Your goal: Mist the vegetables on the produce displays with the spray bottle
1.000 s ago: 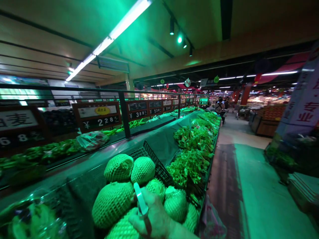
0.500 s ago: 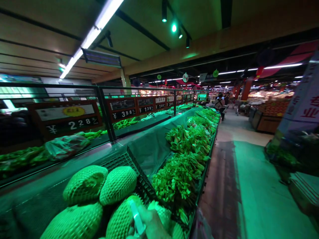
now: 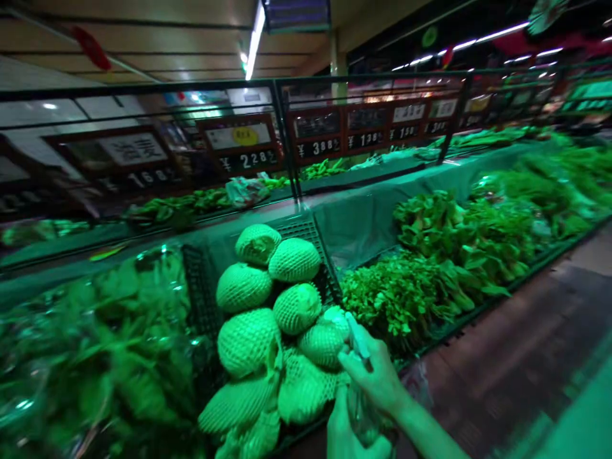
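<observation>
My right hand [image 3: 377, 377] reaches in from the lower right and grips a white pen-like marker [image 3: 357, 336], its tip pointing up at the pile of round produce in foam nets [image 3: 268, 319]. The hand is right beside the nearest netted ball [image 3: 323, 344]. Just below it, my left hand [image 3: 351, 437] is closed on a clear plastic bag [image 3: 364, 414] at the front edge of the display. The netted produce is stacked in a black plastic crate [image 3: 201, 299].
Loose leafy greens [image 3: 430, 268] lie to the right of the crate and bagged greens [image 3: 95, 357] to its left. Price boards [image 3: 243, 150] hang on a black rail behind, above a rear shelf of vegetables. The aisle floor [image 3: 535, 357] runs along the right.
The view has swung left and down, off the aisle and onto the display. My right hand with the marker has come off the netted pile to its right edge, and my left hand has come into view.
</observation>
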Motion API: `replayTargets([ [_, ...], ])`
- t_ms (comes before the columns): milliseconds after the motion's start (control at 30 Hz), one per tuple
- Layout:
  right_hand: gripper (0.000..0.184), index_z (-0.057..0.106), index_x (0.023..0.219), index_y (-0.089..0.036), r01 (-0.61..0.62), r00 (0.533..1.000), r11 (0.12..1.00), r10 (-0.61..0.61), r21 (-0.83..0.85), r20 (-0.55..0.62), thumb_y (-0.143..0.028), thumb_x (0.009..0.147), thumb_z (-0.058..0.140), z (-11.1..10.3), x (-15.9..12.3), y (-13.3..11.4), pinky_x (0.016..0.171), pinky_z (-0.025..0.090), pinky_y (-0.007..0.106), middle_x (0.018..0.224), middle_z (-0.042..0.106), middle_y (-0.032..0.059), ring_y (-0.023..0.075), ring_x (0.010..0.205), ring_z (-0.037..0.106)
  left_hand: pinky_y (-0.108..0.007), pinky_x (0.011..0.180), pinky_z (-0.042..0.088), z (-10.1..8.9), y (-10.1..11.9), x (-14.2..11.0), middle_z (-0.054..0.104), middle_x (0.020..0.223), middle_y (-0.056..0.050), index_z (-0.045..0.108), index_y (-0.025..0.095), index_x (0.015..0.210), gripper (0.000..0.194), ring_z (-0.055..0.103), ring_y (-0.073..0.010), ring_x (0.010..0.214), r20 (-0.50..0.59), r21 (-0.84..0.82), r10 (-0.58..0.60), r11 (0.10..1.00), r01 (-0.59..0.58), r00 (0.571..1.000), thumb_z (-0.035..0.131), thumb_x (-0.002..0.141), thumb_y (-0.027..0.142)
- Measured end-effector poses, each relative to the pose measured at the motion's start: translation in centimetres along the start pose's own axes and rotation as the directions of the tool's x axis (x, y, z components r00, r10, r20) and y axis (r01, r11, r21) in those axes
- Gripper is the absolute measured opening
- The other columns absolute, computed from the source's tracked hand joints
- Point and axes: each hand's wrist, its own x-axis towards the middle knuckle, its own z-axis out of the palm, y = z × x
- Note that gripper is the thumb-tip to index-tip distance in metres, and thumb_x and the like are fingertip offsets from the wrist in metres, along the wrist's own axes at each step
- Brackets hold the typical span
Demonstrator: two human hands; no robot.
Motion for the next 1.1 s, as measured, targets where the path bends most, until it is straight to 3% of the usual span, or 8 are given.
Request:
replayTargets([
  [133, 0.057, 0.059, 0.148, -0.017, 0.021, 1.000, 1.000, -0.021, 0.005, -0.012, -0.040, 0.098, 0.073, 0.3, -2.0, 0.6, 0.073, 0.055, 0.028, 0.098, 0.073, 0.0006, 0.0165, 0.074, 0.065, -0.036, 0.079, 0.063, -0.1, -0.3, -0.6, 0.077, 0.099, -0.003, 0.055, 0.023, 0.106, 0.053, 0.076, -0.0232, 0.087, 0.087, -0.198, 0.022, 0.980, -0.004, 0.996, 0.079, 0.060, 0.014],
  [300, 0.084, 0.040, 0.171, -0.019, 0.052, 0.998, 0.999, -0.052, -0.016, 0.023, -0.049, 0.100, 0.075, 3.5, -3.3, -0.5, 0.093, 0.063, 0.036, 0.138, 0.073, 0.0134, 0.0245, 0.103, 0.077, -0.041, 0.090, 0.062, -4.1, 1.5, -2.9, 0.078, 0.110, -0.009, 0.058, 0.019, 0.110, 0.058, 0.076, -0.0275, 0.098, 0.082, -0.214, -0.010, 0.976, 0.027, 0.997, 0.082, 0.057, 0.014],
  [433, 0.060, 0.059, 0.149, -0.017, 0.128, 0.989, 0.991, -0.125, -0.047, 0.074, -0.047, 0.099, 0.075, 7.9, -4.0, -2.6, 0.081, 0.062, 0.035, 0.114, 0.078, 0.0079, 0.0230, 0.086, 0.075, -0.034, 0.077, 0.058, -8.1, 0.8, -5.0, 0.078, 0.095, -0.002, 0.055, 0.023, 0.099, 0.055, 0.074, -0.0226, 0.085, -0.024, -0.104, -0.042, 0.994, 0.039, 0.999, 0.089, 0.056, 0.016],
  [567, 0.028, 0.067, 0.115, -0.020, 0.211, 0.972, 0.973, -0.200, -0.088, 0.124, -0.041, 0.098, 0.073, 12.1, -4.5, -4.6, 0.072, 0.059, 0.035, 0.086, 0.072, 0.0006, 0.0216, 0.074, 0.071, -0.035, 0.087, 0.063, -11.6, -0.7, -6.8, 0.083, 0.110, -0.007, 0.057, 0.023, 0.112, 0.064, 0.078, -0.0258, 0.098, -0.104, -0.125, 0.044, 0.991, -0.057, 0.994, 0.095, 0.060, 0.022],
  [667, 0.032, 0.068, 0.121, -0.019, 0.241, 0.963, 0.964, -0.222, -0.116, 0.152, -0.039, 0.097, 0.073, 14.6, -4.8, -4.8, 0.070, 0.059, 0.034, 0.091, 0.075, 0.0023, 0.0201, 0.072, 0.069, -0.039, 0.094, 0.066, -13.6, -1.7, -7.9, 0.082, 0.122, -0.012, 0.058, 0.022, 0.123, 0.076, 0.079, -0.0304, 0.107, -0.142, -0.153, 0.062, 0.985, -0.084, 0.988, 0.099, 0.059, 0.025],
  [867, 0.071, 0.049, 0.157, -0.012, 0.241, 0.951, 0.959, -0.204, -0.146, 0.231, -0.047, 0.099, 0.072, 18.1, -5.7, -4.1, 0.076, 0.062, 0.036, 0.111, 0.078, 0.0103, 0.0220, 0.080, 0.073, -0.050, 0.103, 0.067, -16.1, -5.1, -9.0, 0.081, 0.129, -0.018, 0.061, 0.018, 0.134, 0.091, 0.079, -0.0378, 0.113, -0.208, -0.141, 0.049, 0.987, -0.080, 0.977, 0.100, 0.052, 0.026],
  [1000, 0.063, 0.054, 0.148, -0.013, 0.242, 0.948, 0.954, -0.195, -0.175, 0.251, -0.050, 0.100, 0.067, 19.9, -7.0, -4.6, 0.077, 0.062, 0.038, 0.104, 0.077, 0.0092, 0.0232, 0.079, 0.072, -0.051, 0.113, 0.064, -17.6, -7.6, -10.2, 0.081, 0.135, -0.020, 0.069, 0.019, 0.135, 0.102, 0.075, -0.0463, 0.129, -0.272, -0.155, -0.039, 0.988, -0.004, 0.962, 0.103, 0.040, 0.029],
  [1100, 0.051, 0.061, 0.134, -0.017, 0.234, 0.955, 0.953, -0.189, -0.193, 0.228, -0.052, 0.098, 0.068, 20.9, -8.0, -4.5, 0.078, 0.061, 0.038, 0.092, 0.073, 0.0039, 0.0235, 0.077, 0.070, -0.053, 0.120, 0.061, -18.8, -8.9, -10.7, 0.084, 0.131, -0.021, 0.078, 0.019, 0.124, 0.077, 0.071, -0.0469, 0.139, -0.315, -0.280, -0.225, 0.950, 0.135, 0.922, 0.099, 0.057, 0.051],
])
